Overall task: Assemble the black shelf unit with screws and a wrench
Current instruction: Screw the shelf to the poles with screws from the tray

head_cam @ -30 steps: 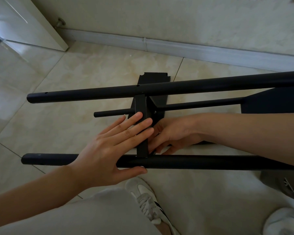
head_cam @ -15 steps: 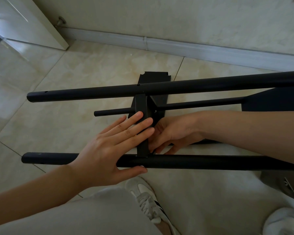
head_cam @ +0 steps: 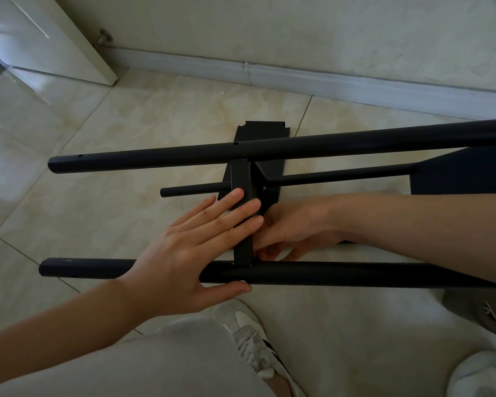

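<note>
Black shelf frame [head_cam: 298,275] on the floor, left hand [head_cam: 184,253] flat against its crossbar [head_cam: 242,179], right hand's [head_cam: 292,227] fingers curled behind it, can't tell what they've got.

Matte black shelf frame [head_cam: 269,153]; cream marbled floor tiles [head_cam: 155,116]; white sneaker [head_cam: 249,333] with black stripes; beige trousers [head_cam: 155,365]

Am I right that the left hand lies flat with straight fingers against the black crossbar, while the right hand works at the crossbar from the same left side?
Not quite. The head view shows the left hand flat with straight fingers against the black crossbar, but the right hand works from the opposite, right side.
</note>
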